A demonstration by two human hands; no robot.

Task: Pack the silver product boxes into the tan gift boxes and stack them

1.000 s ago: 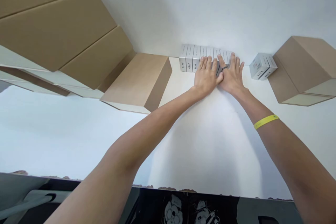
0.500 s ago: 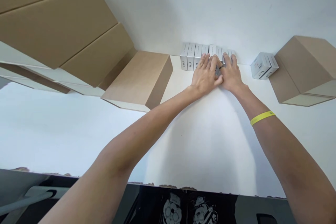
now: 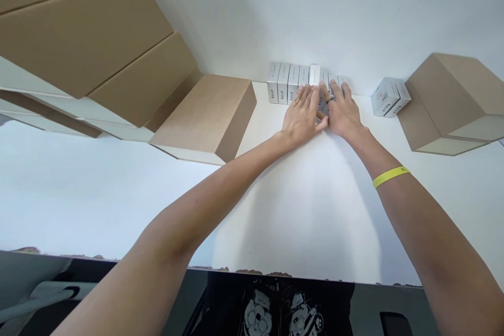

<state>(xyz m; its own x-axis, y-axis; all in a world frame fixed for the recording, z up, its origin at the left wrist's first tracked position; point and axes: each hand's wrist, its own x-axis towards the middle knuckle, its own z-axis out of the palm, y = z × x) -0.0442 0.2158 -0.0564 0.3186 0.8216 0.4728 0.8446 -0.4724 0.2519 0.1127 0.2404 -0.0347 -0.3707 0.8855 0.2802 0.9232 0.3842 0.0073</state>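
Against the back wall: we note a row of small silver boxes (image 3: 293,81), side by side on the white counter (image 3: 311,220); dark print shows on the fronts at its left end, and one near the middle has a brighter face.
Left grip (image 3: 298,118): opened out, fingers extended and laid on the row, thumb pointing toward our other hand.
Right grip (image 3: 344,113): fingers over the right part of the row; contact points partly hidden, so we cannot tell whether it grips a box. Dark ring (image 3: 329,100) on one finger, yellow wristband (image 3: 391,176) on the forearm.
Separate pair (image 3: 386,96): two more silver boxes, right of the row and apart from it, just beside brown cartons (image 3: 452,94).
Left side: we record a pile of cartons (image 3: 86,42), with a single carton (image 3: 205,113) beside it.
Near edge: ragged and brown; black printed cloth (image 3: 275,304) below.
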